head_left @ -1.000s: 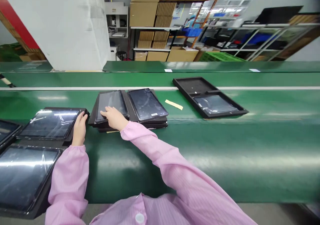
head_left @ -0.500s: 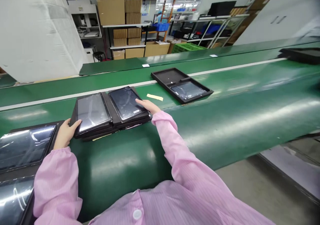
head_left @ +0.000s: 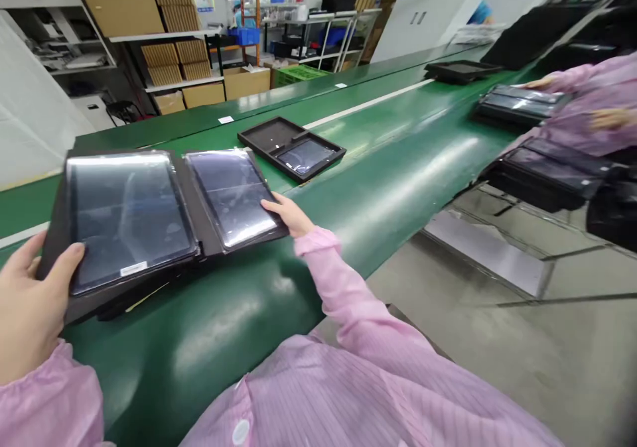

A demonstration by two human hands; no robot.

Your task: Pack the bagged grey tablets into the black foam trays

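A black tray [head_left: 186,185] with two film-covered flat screens spans the space between my hands. My left hand [head_left: 37,301] is closed on the tray's left edge, its thumb over the rim beside the larger screen [head_left: 129,211]. At the other end my right hand [head_left: 293,216] grips the edge, fingertips lying on the smaller screen [head_left: 229,191]. The tray looks tilted towards me over the green conveyor belt [head_left: 213,327]. Dark layers show beneath its near edge; whether they are other trays I cannot tell.
Farther along the belt lies another black tray [head_left: 269,135] with one screen [head_left: 306,155] in its near compartment. At the right, a co-worker's hands [head_left: 610,119] are near stacked trays [head_left: 522,105]. Shelves with cardboard boxes [head_left: 204,94] stand behind the belt.
The tray with two screens now appears larger and closer, held at both ends. My view has swung right, bringing the co-worker into sight; the screens at the far left have left the picture.
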